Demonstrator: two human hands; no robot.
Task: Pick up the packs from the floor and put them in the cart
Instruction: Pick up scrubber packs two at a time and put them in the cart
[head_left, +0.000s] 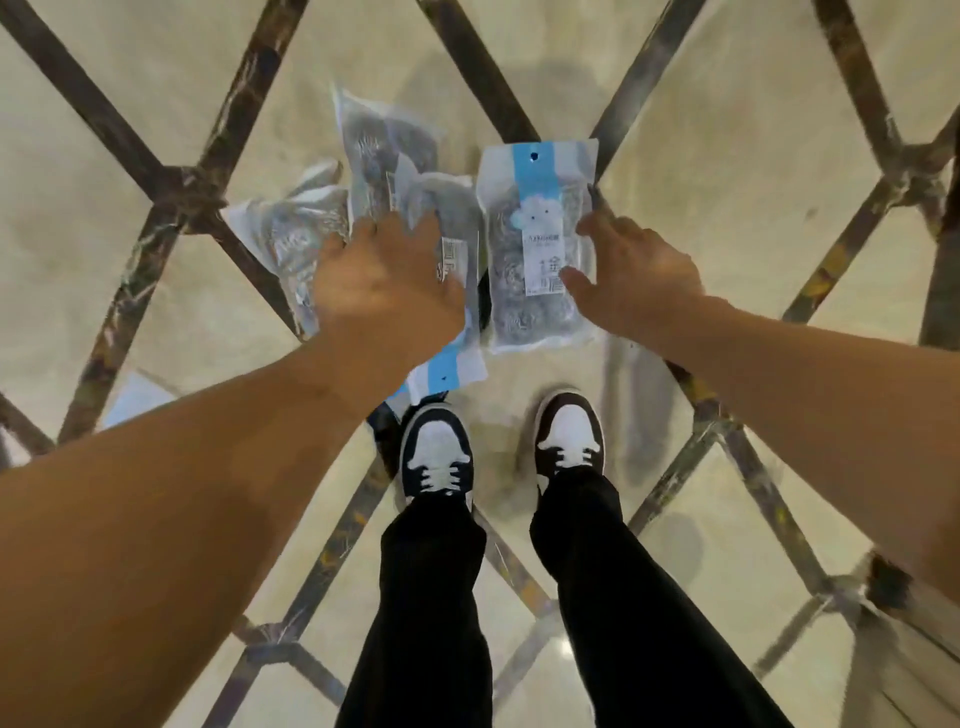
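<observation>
Clearly the slippery clear plastic packs of grey steel scourers with blue header cards could slide apart if scooped together, since several overlap loosely on the glossy cream floor with dark diagonal bands. The left hand spreads its fingers over the overlapped packs, gripping nothing that I can make out; the right hand is open, thumb touching the rightmost pack's edge. Its fingertips hide the contact (motion blur doesn't help). No cart is in view, and the label print is unreadable.
</observation>
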